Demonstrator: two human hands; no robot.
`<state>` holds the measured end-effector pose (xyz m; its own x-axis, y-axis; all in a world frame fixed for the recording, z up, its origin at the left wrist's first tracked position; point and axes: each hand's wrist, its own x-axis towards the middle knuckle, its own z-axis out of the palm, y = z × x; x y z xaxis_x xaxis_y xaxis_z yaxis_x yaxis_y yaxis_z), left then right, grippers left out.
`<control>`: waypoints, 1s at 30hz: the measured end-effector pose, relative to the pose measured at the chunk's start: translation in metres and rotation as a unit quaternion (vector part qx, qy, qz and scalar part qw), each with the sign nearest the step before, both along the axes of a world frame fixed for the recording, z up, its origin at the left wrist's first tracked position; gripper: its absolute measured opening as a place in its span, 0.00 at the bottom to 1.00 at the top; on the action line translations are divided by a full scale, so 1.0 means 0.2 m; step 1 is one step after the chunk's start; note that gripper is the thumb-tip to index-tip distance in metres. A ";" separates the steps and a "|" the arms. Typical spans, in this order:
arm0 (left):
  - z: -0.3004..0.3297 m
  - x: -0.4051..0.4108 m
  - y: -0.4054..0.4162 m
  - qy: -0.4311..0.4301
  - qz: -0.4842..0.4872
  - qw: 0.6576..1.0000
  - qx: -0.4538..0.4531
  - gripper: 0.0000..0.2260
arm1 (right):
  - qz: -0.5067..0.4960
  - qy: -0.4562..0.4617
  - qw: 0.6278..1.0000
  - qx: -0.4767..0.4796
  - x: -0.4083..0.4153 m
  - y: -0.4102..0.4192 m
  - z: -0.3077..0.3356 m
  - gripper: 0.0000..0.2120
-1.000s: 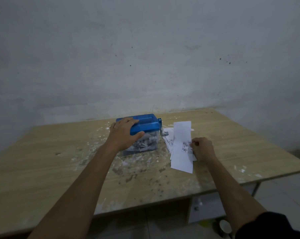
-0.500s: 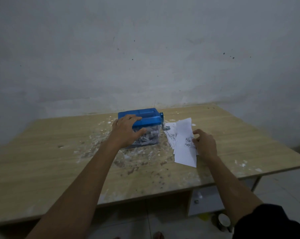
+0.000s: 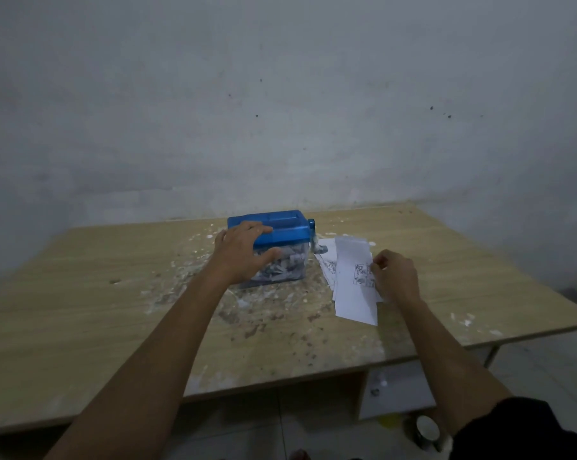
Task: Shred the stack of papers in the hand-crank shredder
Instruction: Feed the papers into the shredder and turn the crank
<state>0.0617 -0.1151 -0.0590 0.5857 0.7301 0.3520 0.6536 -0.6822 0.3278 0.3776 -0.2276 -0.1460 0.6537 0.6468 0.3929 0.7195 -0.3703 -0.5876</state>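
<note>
One blue shredder (image 3: 280, 234) is seen on the table (image 3: 81, 293); it is gripped at its left front corner by the left hand (image 3: 244, 252), fingers curled over the lid. Just right of the shredder, one stack of papers (image 3: 353, 287) is pinched at its right edge by the right hand (image 3: 394, 277); the sheets cannot be counted.

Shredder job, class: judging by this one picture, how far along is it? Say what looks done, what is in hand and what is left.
Done: the shredder's clear bin already holds shreds, and scraps litter the table. In hand: the left hand grips the shredder while the right hand pinches the top sheet of the papers beside it. Left: no sheet is in the slot, and more papers lie underneath.
</note>
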 end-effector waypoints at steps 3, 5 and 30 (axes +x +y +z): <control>0.01 0.01 0.00 -0.004 0.003 1.000 -0.001 0.25 | -0.009 0.004 1.000 -0.006 0.02 -0.01 0.03 0.03; 0.02 0.01 0.00 -0.005 0.004 1.000 -0.004 0.25 | -0.015 0.001 1.000 -0.017 0.02 0.00 0.03 0.04; 0.01 0.00 0.03 0.014 0.005 1.000 -0.023 0.23 | -0.033 -0.005 0.999 -0.032 -0.04 0.01 -0.01 0.04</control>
